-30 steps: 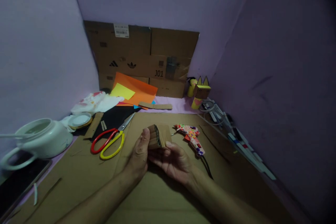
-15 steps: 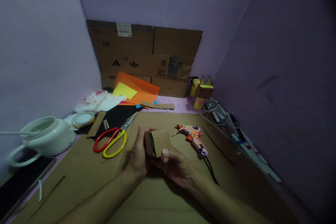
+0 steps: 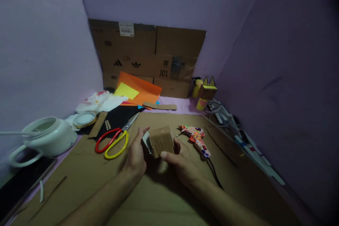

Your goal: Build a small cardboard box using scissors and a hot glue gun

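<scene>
A small brown cardboard box (image 3: 162, 141) is raised over the cardboard work surface (image 3: 148, 201), tilted, with a pale, torn-looking edge on its left side. My right hand (image 3: 182, 160) grips it from the right, thumb on the near face and fingers behind. My left hand (image 3: 136, 157) is just left of the box, fingers stretched out and apart; whether a fingertip touches its far left edge is hard to tell. Nearest on the right lies a patterned hot glue gun (image 3: 197, 137) with a black cord. Scissors (image 3: 116, 141) with red and yellow handles rest left of my hands.
A white pot (image 3: 50, 139) and a dark phone-like slab (image 3: 26, 183) stand at the left. Orange paper (image 3: 145, 91) and a cardboard strip (image 3: 160, 106) lie at the back. A cardboard figure with pointed ears (image 3: 208, 92) stands back right, near cables and pens (image 3: 249, 150).
The box has turned in my right hand, showing a ridged face and pale left edge. My left hand has loosened from it and shifted slightly left.
</scene>
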Demonstrator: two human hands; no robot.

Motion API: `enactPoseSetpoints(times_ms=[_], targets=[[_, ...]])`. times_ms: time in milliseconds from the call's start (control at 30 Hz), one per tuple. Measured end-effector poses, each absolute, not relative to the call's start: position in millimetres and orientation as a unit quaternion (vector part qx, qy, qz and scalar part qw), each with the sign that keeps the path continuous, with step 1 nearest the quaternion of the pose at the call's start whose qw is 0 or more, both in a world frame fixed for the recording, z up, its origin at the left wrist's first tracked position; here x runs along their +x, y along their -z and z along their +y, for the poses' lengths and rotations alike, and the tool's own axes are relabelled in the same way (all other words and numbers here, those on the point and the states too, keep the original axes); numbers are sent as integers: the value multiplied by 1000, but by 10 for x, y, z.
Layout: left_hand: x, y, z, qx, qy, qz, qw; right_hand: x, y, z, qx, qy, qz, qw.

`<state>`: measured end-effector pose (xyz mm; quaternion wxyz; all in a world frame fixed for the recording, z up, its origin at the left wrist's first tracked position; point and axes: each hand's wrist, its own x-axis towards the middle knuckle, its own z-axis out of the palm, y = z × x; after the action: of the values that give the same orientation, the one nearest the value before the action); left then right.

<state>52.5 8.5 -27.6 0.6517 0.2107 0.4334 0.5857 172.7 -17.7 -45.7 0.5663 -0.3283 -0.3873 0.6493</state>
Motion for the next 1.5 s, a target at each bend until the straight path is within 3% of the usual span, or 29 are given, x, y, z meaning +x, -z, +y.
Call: enactPoseSetpoints(times_ms=[200,467,633,867,1067,1267,1500], targets=[[390,376,61,390,-602,442,538,1803,320,-148,-539,-430,-473,548],[319,347,-83,700,-467,386,378,1779,492,-183,-550,-313,-554,541],[349,320,-111,720,-423,370,407,1801,599,-192,-536,-289,-559,564],[405,416,-126,724,-420,403,370,1778,607,-210,-518,-265,-562,588],[562,382,-223,652,-442,483,383,1747,609,-235,-517,-175,-593,592],[519,343,-135,641,-447,496,379,1710,618,-231,-509,-199,-597,587],[402,438,-66,696,-411,481,339,1938,545,-179,-495,-367,-582,530]])
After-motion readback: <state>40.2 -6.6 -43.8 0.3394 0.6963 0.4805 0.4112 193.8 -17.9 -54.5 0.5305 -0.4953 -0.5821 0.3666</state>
